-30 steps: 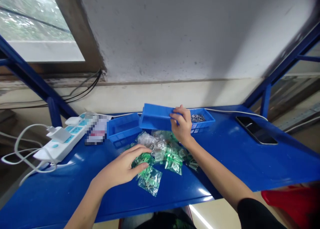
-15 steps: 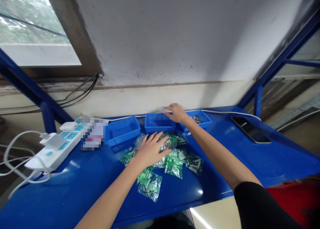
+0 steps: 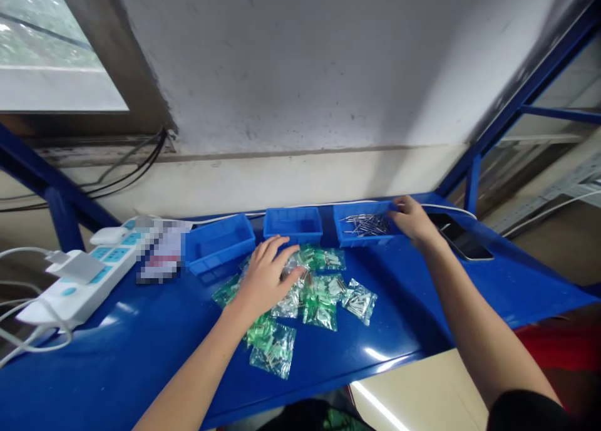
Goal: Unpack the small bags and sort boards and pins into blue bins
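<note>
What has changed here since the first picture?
The right hand let go of the middle bin, now set down, and moved right to the right bin. The left hand moved forward over the packets. The phone and power strip stayed put.

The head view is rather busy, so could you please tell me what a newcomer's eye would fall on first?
Probably the heap of shiny, partly green packets low in the centre, under the spread left hand. Next, three blue bins stand in a row behind it, the rightmost holding thin metal pieces, the right hand at its right end. The white power strip stands out at far left.
</note>
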Tool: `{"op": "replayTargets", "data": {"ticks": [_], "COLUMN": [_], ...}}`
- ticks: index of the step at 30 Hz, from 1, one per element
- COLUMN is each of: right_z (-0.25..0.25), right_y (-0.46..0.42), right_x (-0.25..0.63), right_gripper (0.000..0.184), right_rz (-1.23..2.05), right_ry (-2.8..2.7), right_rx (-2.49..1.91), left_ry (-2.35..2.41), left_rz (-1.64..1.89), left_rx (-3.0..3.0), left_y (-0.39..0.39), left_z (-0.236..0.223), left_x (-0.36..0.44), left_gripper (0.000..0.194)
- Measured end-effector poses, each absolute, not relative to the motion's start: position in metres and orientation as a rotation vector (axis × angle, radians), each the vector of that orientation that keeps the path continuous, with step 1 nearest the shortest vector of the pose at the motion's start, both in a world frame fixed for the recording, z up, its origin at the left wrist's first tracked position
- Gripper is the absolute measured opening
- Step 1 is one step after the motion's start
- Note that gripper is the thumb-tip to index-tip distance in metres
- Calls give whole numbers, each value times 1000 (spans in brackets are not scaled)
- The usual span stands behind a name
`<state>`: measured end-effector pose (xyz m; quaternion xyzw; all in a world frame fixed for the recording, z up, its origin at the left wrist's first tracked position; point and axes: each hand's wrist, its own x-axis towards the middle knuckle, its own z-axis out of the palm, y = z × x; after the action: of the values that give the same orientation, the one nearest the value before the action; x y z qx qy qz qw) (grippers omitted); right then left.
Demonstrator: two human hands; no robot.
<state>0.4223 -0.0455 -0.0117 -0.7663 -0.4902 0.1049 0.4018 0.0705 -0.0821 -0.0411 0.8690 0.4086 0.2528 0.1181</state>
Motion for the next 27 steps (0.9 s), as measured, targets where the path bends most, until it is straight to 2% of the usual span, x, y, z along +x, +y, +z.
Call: {"op": "replayTargets", "data": {"ticks": [3,7,13,18,23,27], "right_z": [16,37,10,-26,-36,-29], "right_y": [-75,-103,-107,-89,-78,-77], "right_x": [393,323,240,229,239,247], "right_gripper": [32,31,33,26,26,33], "right_rz": [255,-83,-381,-762,-852,-890], "right_ry": [-1222,-1394,-1679,-1818,-1748,-1702], "right_rx": [-1768,-1589,-1203,-747,-659,-629], "left_ry": [1196,1231,1321,1549,1520,1425], "left_rz": [1010,1204,1401,1477,1420,1341], "left_rx": [2332,1917,1572,1290,1355,1536], "left_y": [-87,-98,-98,-84,-83,-81], "left_z": [-37,-41,-57,-59,-57,-58], "left_x": [74,87,92,73,67,68], "left_gripper": [38,45,52,50,59,55]}}
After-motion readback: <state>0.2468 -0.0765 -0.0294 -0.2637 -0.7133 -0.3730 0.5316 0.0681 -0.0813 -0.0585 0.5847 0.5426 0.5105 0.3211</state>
